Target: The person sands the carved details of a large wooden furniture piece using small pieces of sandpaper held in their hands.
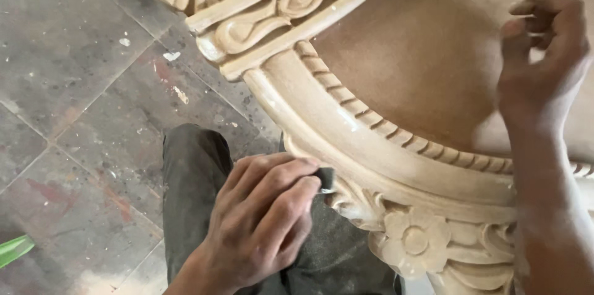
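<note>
The carved frame (346, 128) is filling the upper right of the view, pale unfinished wood with a rope-like beaded edge curving around a brown seat panel (427, 53); the tiled floor (74, 84) below is lying speckled with paint drops and dust, with a green scrap (13, 249) at the lower left edge; a dark trouser leg (195, 177) is showing under the frame. The left hand (266, 221) is closing around a small dark pad (325, 178), pinching it between thumb and fingers and pressing it against the lower moulding, just beside a carved flower (416, 240); the right hand (541, 60) is resting on the seat panel, fingers curled loosely and holding nothing that shows. Judging from the surface, the broad curved band is looking smooth and slightly glossy already, while pale dust is lying across the panel and the right forearm; the flower and leaf carvings near the pad are seeming rougher, so the finer detail is probably what is left.
</note>
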